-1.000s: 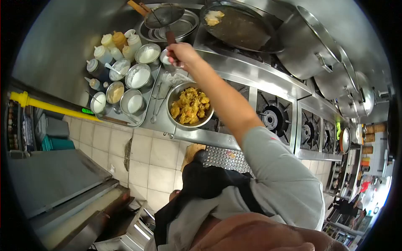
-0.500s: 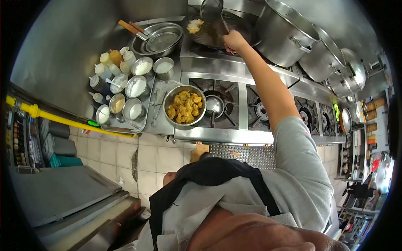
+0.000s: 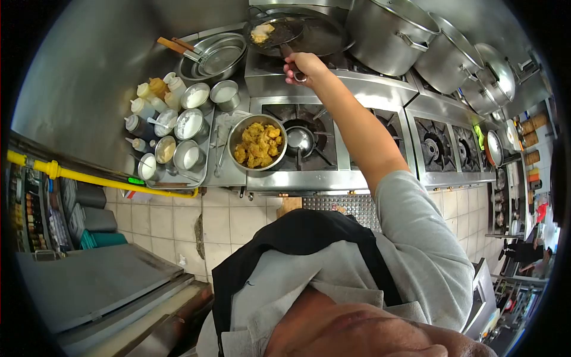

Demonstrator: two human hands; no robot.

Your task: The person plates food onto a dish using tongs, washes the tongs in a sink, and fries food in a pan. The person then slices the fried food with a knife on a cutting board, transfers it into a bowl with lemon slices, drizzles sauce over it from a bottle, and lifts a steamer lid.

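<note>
My right hand [image 3: 305,69] is wrapped round the dark handle of a round strainer [image 3: 285,33]. The strainer's mesh is over the left part of a wide dark pan [image 3: 324,35] of oil on the back burner. A pale, battered piece of food [image 3: 262,33] shows at the strainer's left side; whether it lies in the mesh or in the pan I cannot tell. Nearer to me, a steel bowl [image 3: 257,166] holds yellow coated pieces [image 3: 259,144]. My left hand is out of view.
Tall steel pots [image 3: 389,38] stand right of the pan. At the left are nested steel bowls [image 3: 213,56] with wooden-handled tools, squeeze bottles [image 3: 143,108], and a tray [image 3: 205,172] of small containers. Burners [image 3: 300,140] line the front. A person [image 3: 526,251] is far right.
The strainer first moved from the left bowls to above the pan, then leftward and lower over it, beside the battered piece. My right hand moved with it, and the whole view shifted.
</note>
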